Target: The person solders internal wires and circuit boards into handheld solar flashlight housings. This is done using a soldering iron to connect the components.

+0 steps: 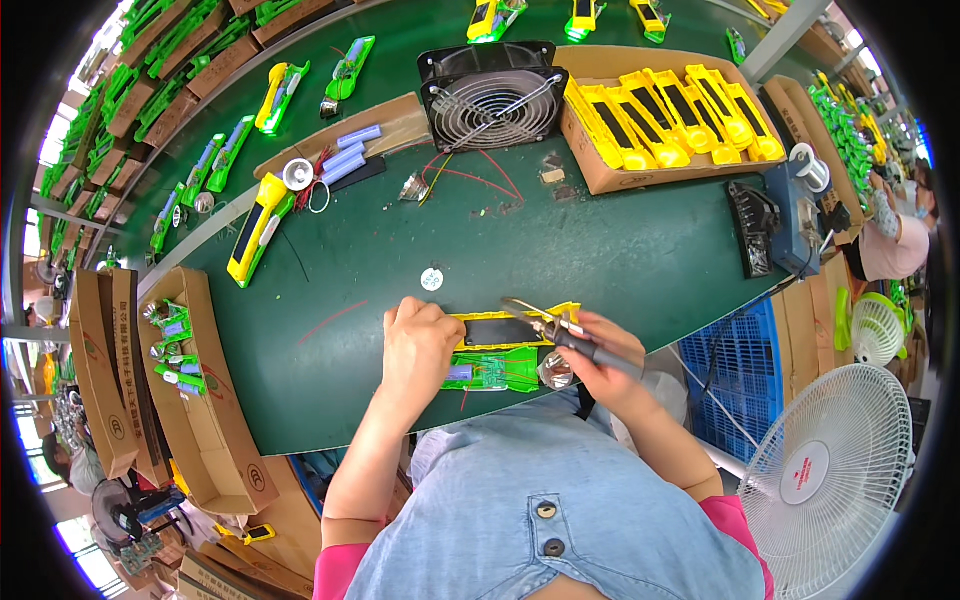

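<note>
The yellow casing half (490,332), with a dark panel along it, lies near the table's front edge. My left hand (420,343) is closed over its left end. Directly below it sits an open green casing half (515,368) holding a circuit board, a blue battery cell (459,373) and thin red wires. At its right end is a round silver reflector (556,370). In my right hand (607,360) is a slim dark-handled tool (598,354) that looks like a soldering iron; its metal end lies over the yellow casing. The fingers partly hide its grip.
A black-framed fan (490,108) stands at the back beside a carton of yellow casings (610,178). A solder spool (810,168) tops a blue soldering station (793,225). One yellow-green lamp (258,230) and a round white sticker (432,279) lie on the table.
</note>
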A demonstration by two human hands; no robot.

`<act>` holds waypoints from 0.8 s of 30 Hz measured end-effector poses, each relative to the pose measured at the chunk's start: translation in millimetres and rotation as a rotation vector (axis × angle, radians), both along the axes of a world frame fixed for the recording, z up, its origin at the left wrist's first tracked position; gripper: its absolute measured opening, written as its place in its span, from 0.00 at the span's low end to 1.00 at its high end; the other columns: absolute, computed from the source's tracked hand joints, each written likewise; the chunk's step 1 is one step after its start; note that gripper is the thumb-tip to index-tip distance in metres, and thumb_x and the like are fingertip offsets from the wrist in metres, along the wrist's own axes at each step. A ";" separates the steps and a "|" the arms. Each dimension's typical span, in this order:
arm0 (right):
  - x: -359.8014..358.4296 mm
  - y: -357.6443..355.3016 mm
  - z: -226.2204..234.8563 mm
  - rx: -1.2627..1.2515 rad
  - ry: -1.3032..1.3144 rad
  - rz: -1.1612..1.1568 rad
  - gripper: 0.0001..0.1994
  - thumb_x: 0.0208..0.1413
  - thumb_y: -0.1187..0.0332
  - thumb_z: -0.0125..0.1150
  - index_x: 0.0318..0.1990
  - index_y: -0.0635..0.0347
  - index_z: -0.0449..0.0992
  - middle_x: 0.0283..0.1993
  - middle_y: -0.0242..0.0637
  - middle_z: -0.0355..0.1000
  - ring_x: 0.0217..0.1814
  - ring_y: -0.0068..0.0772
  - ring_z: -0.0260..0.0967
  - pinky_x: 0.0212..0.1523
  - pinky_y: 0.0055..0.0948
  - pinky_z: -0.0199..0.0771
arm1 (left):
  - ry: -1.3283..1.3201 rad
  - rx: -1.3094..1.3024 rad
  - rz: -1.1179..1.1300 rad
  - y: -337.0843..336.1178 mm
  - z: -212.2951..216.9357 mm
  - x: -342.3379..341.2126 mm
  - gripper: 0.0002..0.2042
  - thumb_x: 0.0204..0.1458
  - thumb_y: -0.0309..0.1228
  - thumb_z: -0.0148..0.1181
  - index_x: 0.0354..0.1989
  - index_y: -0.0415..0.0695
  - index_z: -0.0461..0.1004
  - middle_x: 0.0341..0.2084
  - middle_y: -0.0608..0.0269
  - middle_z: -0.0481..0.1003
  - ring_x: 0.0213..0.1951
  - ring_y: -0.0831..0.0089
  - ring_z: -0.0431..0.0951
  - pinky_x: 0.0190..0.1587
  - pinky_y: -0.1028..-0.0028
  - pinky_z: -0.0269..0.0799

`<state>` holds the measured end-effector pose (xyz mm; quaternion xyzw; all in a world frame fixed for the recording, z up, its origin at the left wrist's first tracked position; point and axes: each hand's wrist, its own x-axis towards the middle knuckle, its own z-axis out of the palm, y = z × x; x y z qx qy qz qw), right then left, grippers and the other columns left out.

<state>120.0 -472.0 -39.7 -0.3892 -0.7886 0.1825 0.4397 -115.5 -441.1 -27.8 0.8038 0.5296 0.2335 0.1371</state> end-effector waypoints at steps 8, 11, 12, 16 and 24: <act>-19.2 8.3 -19.5 -0.969 0.854 -0.206 0.07 0.49 0.75 0.57 0.36 0.67 0.72 0.25 0.37 0.71 0.23 0.21 0.69 0.21 0.17 0.69 | 0.213 -0.188 -0.093 4.9 -2.6 3.1 0.02 0.40 0.26 0.56 0.21 0.44 0.74 0.21 0.61 0.67 0.33 0.63 0.66 0.38 0.67 0.63; -21.4 10.3 -16.9 -1.022 0.837 -0.207 0.07 0.49 0.75 0.57 0.36 0.66 0.72 0.24 0.37 0.71 0.22 0.21 0.69 0.21 0.17 0.69 | 0.205 -0.194 -0.087 4.6 -2.5 3.5 0.03 0.40 0.25 0.54 0.21 0.44 0.74 0.21 0.60 0.67 0.33 0.62 0.66 0.37 0.66 0.64; -22.5 10.6 -17.1 -1.023 0.837 -0.210 0.07 0.49 0.75 0.57 0.36 0.66 0.72 0.24 0.37 0.71 0.21 0.20 0.68 0.21 0.17 0.68 | 0.205 -0.196 -0.085 4.6 -2.9 3.8 0.03 0.40 0.25 0.54 0.21 0.44 0.74 0.21 0.60 0.67 0.33 0.62 0.66 0.37 0.66 0.64; -22.4 10.0 -15.4 -1.073 0.790 -0.186 0.07 0.50 0.76 0.57 0.37 0.67 0.72 0.27 0.36 0.72 0.25 0.20 0.70 0.22 0.15 0.67 | 0.249 -0.194 -0.079 4.8 -2.8 4.8 0.02 0.40 0.25 0.55 0.21 0.43 0.74 0.22 0.60 0.68 0.33 0.62 0.66 0.38 0.66 0.64; -25.1 10.1 -13.6 -1.010 0.775 -0.175 0.07 0.50 0.74 0.56 0.37 0.66 0.71 0.23 0.38 0.72 0.21 0.18 0.68 0.18 0.15 0.66 | 0.302 -0.190 -0.084 5.5 -2.1 5.8 0.03 0.39 0.24 0.55 0.21 0.43 0.75 0.23 0.59 0.68 0.34 0.62 0.67 0.37 0.66 0.64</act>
